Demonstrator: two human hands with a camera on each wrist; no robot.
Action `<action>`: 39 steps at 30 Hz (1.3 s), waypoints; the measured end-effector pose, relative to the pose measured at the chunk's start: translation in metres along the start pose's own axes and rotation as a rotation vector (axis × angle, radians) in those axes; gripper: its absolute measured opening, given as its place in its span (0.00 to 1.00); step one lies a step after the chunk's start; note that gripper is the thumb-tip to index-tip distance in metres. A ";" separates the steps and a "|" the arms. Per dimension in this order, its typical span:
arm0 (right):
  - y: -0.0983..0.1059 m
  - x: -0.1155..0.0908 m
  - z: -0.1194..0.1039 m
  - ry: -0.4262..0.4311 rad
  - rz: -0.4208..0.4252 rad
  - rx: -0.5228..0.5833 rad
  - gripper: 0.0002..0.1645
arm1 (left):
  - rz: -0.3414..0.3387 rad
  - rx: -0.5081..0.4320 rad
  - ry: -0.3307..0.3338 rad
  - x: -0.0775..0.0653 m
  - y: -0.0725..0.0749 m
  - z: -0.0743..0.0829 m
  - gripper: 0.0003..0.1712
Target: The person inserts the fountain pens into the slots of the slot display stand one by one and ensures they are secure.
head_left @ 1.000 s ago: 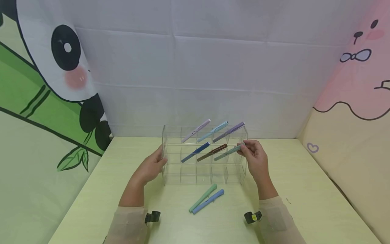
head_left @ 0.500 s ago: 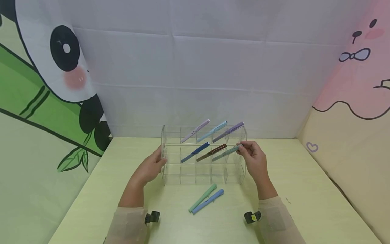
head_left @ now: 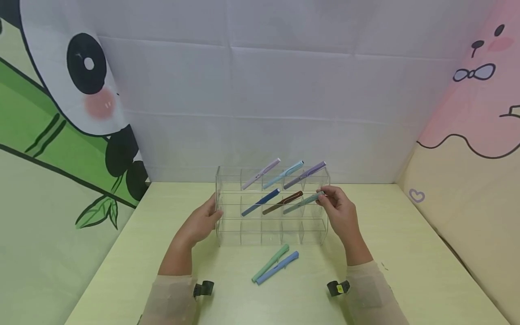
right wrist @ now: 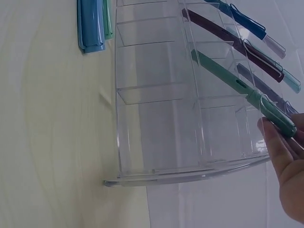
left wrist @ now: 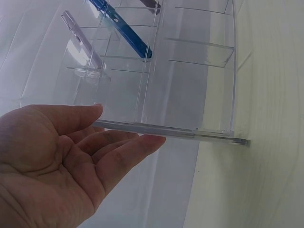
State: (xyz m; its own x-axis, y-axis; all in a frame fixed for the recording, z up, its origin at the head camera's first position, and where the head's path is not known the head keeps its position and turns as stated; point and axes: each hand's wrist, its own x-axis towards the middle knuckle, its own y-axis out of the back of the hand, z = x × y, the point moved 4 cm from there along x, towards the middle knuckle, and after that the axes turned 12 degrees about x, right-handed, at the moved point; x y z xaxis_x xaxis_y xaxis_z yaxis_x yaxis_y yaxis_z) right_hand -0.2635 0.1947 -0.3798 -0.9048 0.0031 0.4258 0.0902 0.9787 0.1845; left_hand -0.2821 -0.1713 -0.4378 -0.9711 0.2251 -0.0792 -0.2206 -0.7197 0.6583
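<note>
A clear acrylic pen rack (head_left: pixel 271 225) with tiers of compartments stands on the table. My left hand (head_left: pixel 201 221) holds its left side panel, thumb in front and fingers behind; the left wrist view shows that panel edge (left wrist: pixel 171 132) between them. With thumb and fingers, my right hand (head_left: pixel 340 211) pinches the cap end of a grey-green fountain pen (right wrist: pixel 223 73), which slants in the middle tier. Left of it in that tier lean a brown pen (head_left: pixel 283 202) and a dark blue pen (head_left: pixel 261 202). The top tier bears a lilac pen (head_left: pixel 262 173), a light blue pen (head_left: pixel 283 174) and a purple pen (head_left: pixel 305 175).
In front of the rack, a light green pen (head_left: pixel 270 263) and a blue pen (head_left: pixel 278 268) lie side by side on the pale table (head_left: pixel 406 253). A white cloth backdrop (head_left: pixel 284 90) hangs behind, with cartoon-printed panels at both sides.
The grey-green pen has shifted slightly left in the middle tier, my right hand moving with it. My left hand keeps its hold on the rack, and the other pens stay put.
</note>
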 end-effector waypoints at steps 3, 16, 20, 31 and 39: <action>0.002 0.003 0.012 0.003 -0.011 -0.041 0.19 | 0.000 -0.003 0.004 0.000 0.000 -0.001 0.38; 0.023 0.002 0.003 0.036 0.051 -0.143 0.26 | -0.001 -0.011 0.009 0.001 0.000 0.000 0.38; 0.021 -0.001 -0.010 0.057 -0.011 -0.195 0.24 | 0.001 -0.008 0.005 0.002 0.000 0.000 0.38; -0.021 -0.021 -0.007 -0.133 -0.611 -0.310 0.14 | -0.008 -0.004 0.006 -0.001 0.000 0.000 0.38; -0.059 -0.043 0.010 -0.201 -0.821 -0.503 0.18 | -0.001 -0.005 0.000 -0.001 0.000 0.000 0.38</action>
State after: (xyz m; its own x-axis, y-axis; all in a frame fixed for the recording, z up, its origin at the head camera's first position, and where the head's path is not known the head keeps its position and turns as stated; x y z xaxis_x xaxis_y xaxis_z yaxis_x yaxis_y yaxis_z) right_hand -0.2342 0.1387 -0.4177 -0.8155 -0.5581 -0.1535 -0.4737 0.4911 0.7310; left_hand -0.2813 -0.1715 -0.4373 -0.9709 0.2259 -0.0798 -0.2220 -0.7226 0.6546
